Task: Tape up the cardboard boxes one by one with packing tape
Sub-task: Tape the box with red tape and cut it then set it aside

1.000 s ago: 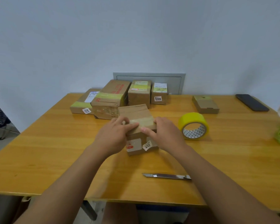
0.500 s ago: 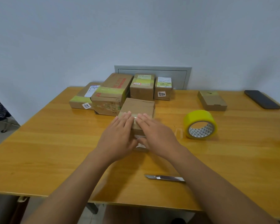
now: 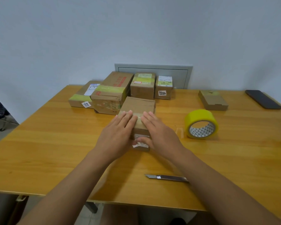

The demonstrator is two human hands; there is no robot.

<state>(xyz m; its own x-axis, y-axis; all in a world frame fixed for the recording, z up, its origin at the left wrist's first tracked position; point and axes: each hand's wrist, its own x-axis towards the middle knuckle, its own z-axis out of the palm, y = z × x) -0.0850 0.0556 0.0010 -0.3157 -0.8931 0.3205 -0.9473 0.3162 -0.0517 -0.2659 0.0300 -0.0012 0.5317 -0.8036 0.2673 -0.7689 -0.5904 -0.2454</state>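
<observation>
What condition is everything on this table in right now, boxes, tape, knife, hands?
Middle box: closed, a tape strip across its top.
Left hand: flat, fingers straight, pressing on the strip.
Right hand: flat on the box top, thumb on the front face.
Tape roll: yellow, standing on edge, untouched.
Utility knife: lying flat, blade tip out.
Back boxes: closed, yellow-taped.
Flat box: closed, apart at right.
Phone: screen dark.

Wall (image 3: pixel 136 30): plain, pale grey-blue, unmarked, spanning the far side.
Wall panel (image 3: pixel 153 75): grey metal, rectangular, recessed door, low on the far wall behind the table.
Table (image 3: pixel 39 143): wooden, honey-orange, glossy top with visible grain.
Floor (image 3: pixel 0 135): pale, glimpsed at left.
Left edge: possibly a chair leg (image 3: pixel 2 125); blurred.
Light: soft, even, faint sheen on the tabletop.
</observation>
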